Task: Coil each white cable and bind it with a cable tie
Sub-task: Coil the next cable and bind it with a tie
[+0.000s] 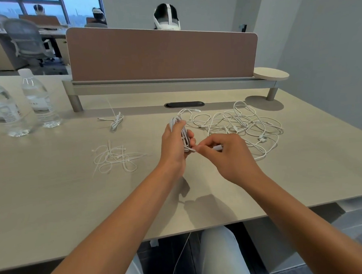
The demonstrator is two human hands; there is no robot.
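My left hand (173, 143) grips a coiled white cable (185, 138) upright above the middle of the desk. My right hand (229, 155) pinches the loose end of that cable at the coil's lower edge, with a white plug showing between its fingers. A tangle of loose white cables (242, 123) lies on the desk to the right, behind my right hand. A heap of white cable ties (116, 157) lies to the left. One bound white cable (115, 120) rests further back on the left.
Two clear water bottles (21, 103) stand at the far left. A brown divider panel (163, 54) on a grey rail closes the back of the desk (74, 205), with a black cable slot (184, 104) in front of it. A person sits behind the panel.
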